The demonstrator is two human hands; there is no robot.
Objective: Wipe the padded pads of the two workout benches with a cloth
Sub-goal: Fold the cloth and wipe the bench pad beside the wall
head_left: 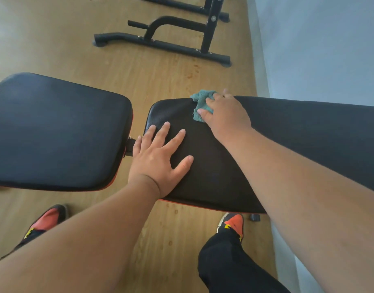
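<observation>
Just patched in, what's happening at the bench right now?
A person leans over a black workout bench. The right hand presses a teal cloth onto the far edge of the long pad, while the left hand rests flat, fingers spread, on the same pad's near end. The seat pad to the left lies untouched.

Black bench pad [213,166], teal cloth [200,102] near far edge, left hand [158,157] apparently flat on it

A crumpled teal cloth [200,105] lies on the far edge of the black back pad [213,166] — beside it, a separate seat pad [55,134].
</observation>
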